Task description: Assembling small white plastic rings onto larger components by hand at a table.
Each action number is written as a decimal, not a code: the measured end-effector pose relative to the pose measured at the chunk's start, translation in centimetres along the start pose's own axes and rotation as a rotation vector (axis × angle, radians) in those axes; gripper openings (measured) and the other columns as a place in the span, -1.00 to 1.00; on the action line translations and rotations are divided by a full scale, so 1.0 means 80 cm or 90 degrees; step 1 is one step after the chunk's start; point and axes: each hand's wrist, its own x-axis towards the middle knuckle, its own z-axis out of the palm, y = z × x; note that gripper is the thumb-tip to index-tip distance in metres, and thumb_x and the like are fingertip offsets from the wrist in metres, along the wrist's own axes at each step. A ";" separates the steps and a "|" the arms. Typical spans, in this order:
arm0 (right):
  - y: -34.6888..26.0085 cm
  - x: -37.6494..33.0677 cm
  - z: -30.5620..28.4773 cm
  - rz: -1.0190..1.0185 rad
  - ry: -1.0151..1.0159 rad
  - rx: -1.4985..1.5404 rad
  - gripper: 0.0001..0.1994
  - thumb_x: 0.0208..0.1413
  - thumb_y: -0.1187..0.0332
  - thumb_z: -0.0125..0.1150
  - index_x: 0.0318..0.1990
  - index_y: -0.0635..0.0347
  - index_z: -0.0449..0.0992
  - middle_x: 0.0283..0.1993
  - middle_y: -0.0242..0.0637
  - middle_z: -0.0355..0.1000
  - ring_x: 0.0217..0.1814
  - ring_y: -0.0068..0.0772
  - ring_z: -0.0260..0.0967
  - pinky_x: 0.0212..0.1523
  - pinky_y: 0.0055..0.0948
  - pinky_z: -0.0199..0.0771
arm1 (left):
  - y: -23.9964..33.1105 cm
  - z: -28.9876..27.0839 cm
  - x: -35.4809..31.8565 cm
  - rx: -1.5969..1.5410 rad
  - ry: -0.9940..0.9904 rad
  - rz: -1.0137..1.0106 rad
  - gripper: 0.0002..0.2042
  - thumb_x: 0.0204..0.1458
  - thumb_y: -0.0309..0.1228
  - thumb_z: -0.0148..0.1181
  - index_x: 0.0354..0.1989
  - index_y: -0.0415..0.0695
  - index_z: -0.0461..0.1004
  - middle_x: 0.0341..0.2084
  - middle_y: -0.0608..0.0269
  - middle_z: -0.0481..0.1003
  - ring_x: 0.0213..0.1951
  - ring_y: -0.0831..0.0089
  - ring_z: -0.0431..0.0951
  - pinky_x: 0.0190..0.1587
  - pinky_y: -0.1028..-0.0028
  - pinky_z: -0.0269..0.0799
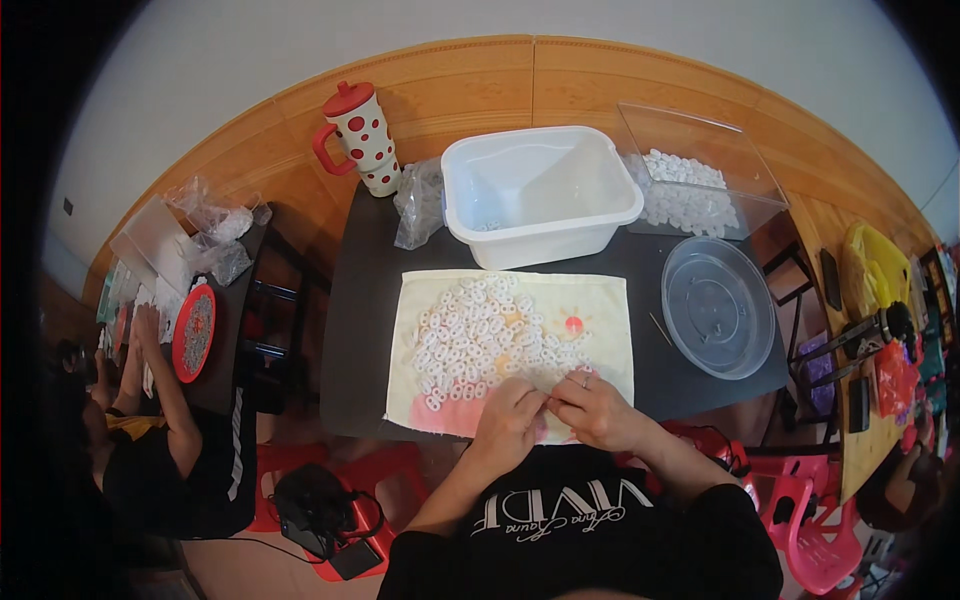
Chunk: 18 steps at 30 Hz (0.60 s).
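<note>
My left hand (512,415) and my right hand (592,408) meet over the front edge of a pale yellow cloth (605,345). Fingertips of both are pinched together, almost touching. Whatever sits between them is too small to make out. A ring shows on a finger of the right hand. Many small white pieces (470,335), shaped like rings or figure eights with holes, lie spread over the cloth's left and middle, just beyond my fingers. Pink and orange prints show on the cloth.
Behind the cloth stands a white plastic tub (545,235). A spotted tumbler (365,140) is back left. At right are a round clear lid (718,310) and a clear box with white pieces (690,190). Another person's hands (145,325) work beside a red tray (194,335) at left.
</note>
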 end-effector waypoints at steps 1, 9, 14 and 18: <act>0.001 0.001 0.000 -0.014 -0.006 0.010 -0.58 -0.41 0.51 0.24 -0.21 0.39 0.51 -0.23 -0.16 0.33 -0.22 -0.11 0.33 -0.23 -0.26 0.38 | -0.001 0.000 0.000 0.000 -0.001 0.000 -0.80 -0.21 -0.67 0.18 -0.34 -0.28 0.45 -0.42 0.05 0.37 -0.33 0.03 0.42 -0.33 0.18 0.35; 0.008 0.000 0.003 -0.005 -0.019 0.062 -0.59 -0.44 0.51 0.24 -0.25 0.39 0.49 -0.27 -0.14 0.31 -0.22 -0.08 0.33 -0.21 -0.25 0.38 | -0.001 0.003 0.004 0.051 -0.061 -0.002 -0.80 -0.24 -0.66 0.19 -0.36 -0.30 0.43 -0.42 0.03 0.34 -0.32 0.04 0.40 -0.30 0.19 0.36; 0.009 0.001 0.007 0.023 0.027 0.061 -0.74 -0.31 0.57 0.24 -0.33 0.30 0.48 -0.29 -0.17 0.32 -0.24 -0.09 0.33 -0.22 -0.25 0.37 | -0.006 -0.003 0.003 -0.015 -0.036 -0.017 -0.79 -0.17 -0.69 0.22 -0.30 -0.31 0.49 -0.41 0.03 0.41 -0.32 0.06 0.46 -0.30 0.25 0.40; 0.002 0.005 -0.021 0.004 0.149 0.025 -0.78 -0.28 0.61 0.21 -0.35 0.30 0.51 -0.29 -0.16 0.42 -0.30 -0.11 0.41 -0.33 -0.25 0.42 | -0.003 -0.005 -0.001 -0.055 -0.009 -0.057 -0.78 -0.09 -0.70 0.23 -0.21 -0.30 0.55 -0.36 0.04 0.49 -0.32 0.13 0.52 -0.30 0.34 0.45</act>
